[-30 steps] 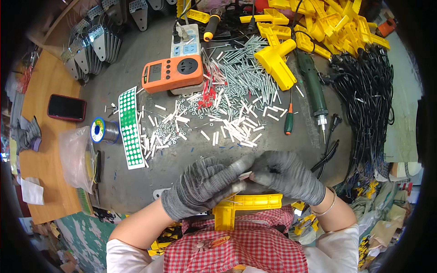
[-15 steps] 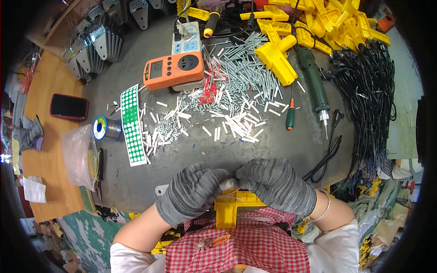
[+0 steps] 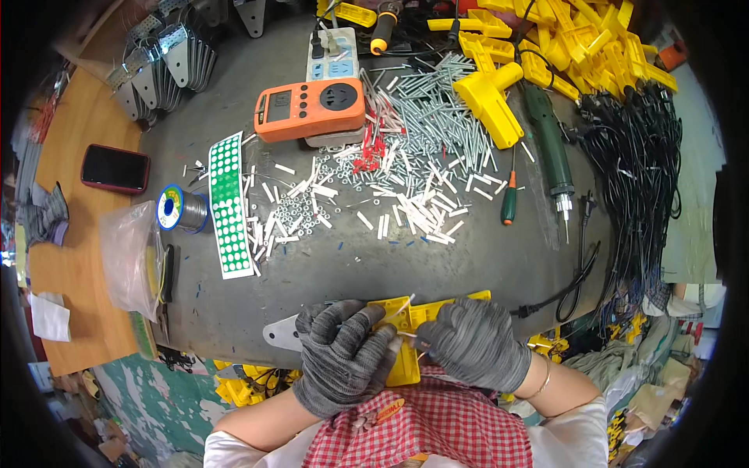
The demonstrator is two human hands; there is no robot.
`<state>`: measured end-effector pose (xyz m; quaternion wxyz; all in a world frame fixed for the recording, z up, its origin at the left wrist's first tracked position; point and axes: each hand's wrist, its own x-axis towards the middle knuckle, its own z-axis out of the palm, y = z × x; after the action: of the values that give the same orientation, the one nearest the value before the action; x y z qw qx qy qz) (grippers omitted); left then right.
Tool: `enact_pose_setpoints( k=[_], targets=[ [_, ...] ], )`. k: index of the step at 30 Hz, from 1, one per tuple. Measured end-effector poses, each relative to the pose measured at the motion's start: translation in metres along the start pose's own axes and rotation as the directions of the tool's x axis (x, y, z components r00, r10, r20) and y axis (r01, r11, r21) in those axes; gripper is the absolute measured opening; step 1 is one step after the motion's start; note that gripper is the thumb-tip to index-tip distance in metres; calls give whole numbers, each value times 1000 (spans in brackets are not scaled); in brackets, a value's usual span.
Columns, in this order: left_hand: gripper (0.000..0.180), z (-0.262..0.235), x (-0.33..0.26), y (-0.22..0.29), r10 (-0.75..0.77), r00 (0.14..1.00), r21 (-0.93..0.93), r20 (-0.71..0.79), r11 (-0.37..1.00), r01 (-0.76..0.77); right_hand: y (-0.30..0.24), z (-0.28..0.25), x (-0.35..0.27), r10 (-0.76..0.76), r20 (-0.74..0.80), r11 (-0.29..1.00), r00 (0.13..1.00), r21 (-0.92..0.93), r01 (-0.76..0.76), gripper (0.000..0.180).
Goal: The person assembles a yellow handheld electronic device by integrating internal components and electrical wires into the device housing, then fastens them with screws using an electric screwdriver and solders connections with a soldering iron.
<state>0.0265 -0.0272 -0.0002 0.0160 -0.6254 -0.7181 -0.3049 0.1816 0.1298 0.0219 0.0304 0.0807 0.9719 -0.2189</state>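
Both my hands wear grey knit gloves and meet at the near edge of the grey bench. My left hand point(image 3: 343, 355) and my right hand point(image 3: 472, 343) grip a yellow T-shaped plastic part point(image 3: 409, 316) between them, its stem pointing down toward my lap. A small white tube sticks up from the part near my fingertips. A scatter of white tubes and small metal washers point(image 3: 367, 210) lies on the bench beyond my hands.
An orange meter point(image 3: 308, 109) sits by a white power strip point(image 3: 331, 54). A green dotted sticker sheet point(image 3: 230, 203), solder spool point(image 3: 175, 209), plastic bag point(image 3: 133, 257) and phone point(image 3: 115, 168) lie left. Yellow parts point(image 3: 562, 47), green electric screwdriver point(image 3: 550, 152), small screwdriver point(image 3: 509, 204) and black cables point(image 3: 632, 179) lie right.
My hands and the yellow part have shifted slightly left and lower in view. The part has dropped further past the bench edge toward my lap.
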Motion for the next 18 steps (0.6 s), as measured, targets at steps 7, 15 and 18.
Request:
enact_pose_setpoints(
  k=[7,15,18],
  targets=[
    [31,-6,13,-25,98,986,3,134,995,-99,22,-30,33,293,-389,858,873,510,-60,20],
    [43,-26,64,-24,65,978,35,200,997,-73,28,-27,48,222,-67,957,973,206,-205,40],
    [24,-7,109,-66,17,995,145,97,989,-32,30,-8,47,318,-160,903,934,352,-247,36]
  ],
)
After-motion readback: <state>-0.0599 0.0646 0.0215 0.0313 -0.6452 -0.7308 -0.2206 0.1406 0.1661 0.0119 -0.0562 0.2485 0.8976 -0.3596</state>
